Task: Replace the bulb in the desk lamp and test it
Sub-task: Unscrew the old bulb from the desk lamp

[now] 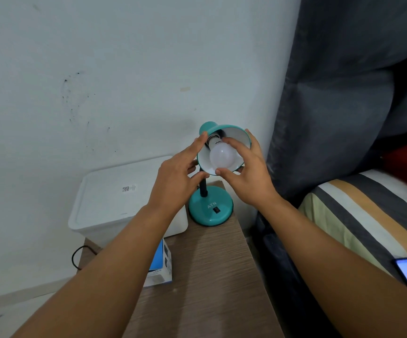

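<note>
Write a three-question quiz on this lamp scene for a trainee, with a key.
1. True or false: the white bulb glows inside the teal lamp shade.
2. Which hand has its fingers around the bulb? A) left hand B) right hand C) neither
3. Fill in: the lamp base stands on the wooden table beside a white lidded ___.

Key: 1 false, the bulb is unlit. 2 B; the left hand steadies the shade's rim. 3 box.
</note>
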Motion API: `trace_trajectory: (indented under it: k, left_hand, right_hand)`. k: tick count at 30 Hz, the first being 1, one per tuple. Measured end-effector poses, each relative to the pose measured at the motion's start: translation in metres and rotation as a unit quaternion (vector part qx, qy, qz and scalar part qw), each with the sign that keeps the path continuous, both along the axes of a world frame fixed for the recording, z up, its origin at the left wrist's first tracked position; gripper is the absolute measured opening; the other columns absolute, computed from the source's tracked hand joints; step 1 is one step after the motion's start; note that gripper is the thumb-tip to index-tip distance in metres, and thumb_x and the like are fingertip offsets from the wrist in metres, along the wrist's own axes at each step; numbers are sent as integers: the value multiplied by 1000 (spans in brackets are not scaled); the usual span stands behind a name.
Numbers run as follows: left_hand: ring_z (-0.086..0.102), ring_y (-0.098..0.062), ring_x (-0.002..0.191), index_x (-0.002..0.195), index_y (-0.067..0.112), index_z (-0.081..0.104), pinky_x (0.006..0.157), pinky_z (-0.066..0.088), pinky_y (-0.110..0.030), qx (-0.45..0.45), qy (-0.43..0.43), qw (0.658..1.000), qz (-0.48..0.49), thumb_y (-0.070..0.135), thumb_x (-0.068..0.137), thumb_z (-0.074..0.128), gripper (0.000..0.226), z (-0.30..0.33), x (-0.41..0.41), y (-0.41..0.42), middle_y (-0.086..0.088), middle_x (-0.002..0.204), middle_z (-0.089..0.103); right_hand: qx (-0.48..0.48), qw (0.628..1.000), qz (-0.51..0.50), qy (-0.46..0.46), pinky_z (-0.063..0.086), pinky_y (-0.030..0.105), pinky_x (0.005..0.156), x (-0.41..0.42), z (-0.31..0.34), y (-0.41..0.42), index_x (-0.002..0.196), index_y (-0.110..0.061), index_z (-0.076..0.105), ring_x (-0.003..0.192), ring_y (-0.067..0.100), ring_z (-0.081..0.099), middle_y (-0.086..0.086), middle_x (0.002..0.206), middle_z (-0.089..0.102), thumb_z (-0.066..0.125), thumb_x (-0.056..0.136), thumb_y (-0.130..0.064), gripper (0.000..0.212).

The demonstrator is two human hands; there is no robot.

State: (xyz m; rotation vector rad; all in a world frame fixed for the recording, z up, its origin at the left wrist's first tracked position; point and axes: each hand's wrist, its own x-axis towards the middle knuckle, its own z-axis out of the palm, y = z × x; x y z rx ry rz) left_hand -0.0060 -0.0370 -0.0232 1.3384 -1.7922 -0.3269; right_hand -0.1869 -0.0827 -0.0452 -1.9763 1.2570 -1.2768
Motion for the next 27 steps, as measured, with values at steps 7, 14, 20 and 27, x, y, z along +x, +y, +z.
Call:
trace_trajectory:
  k: [7,14,20,27]
  left_hand:
    - [65,-10,115,150,42,35,99,49,-16,1,8,1000,-5,12,83,80,86,-1,-1,-1,6,140,59]
    - [65,-10,114,151,40,34,99,50,-18,0,6,1000,-2,9,83,80,87,-2,0,-1,7,137,60]
    - [63,-10,116,151,40,34,98,47,-13,-5,1,1000,-5,12,83,80,86,-2,-1,-1,4,140,59]
    - [64,-10,116,152,40,34,99,48,-15,-4,4,1000,-4,12,83,80,87,-2,-1,-1,3,139,60]
  right_hand:
    - [12,999,-38,-1,41,31,110,0,-2,1,135,-27,43,145,9,25,-2,161,21,87,69,-41,81]
    - [-13,1000,3,4,49,39,104,-1,-2,4,129,-46,46,144,11,26,-3,162,13,82,78,-17,68]
    - [-2,1000,-9,-10,50,44,103,-2,-4,2,140,-29,37,140,7,29,-2,157,25,88,68,-39,89]
    - [-15,1000,-18,-11,55,42,96,1,-4,0,130,-32,52,134,17,40,0,151,32,87,72,-33,68]
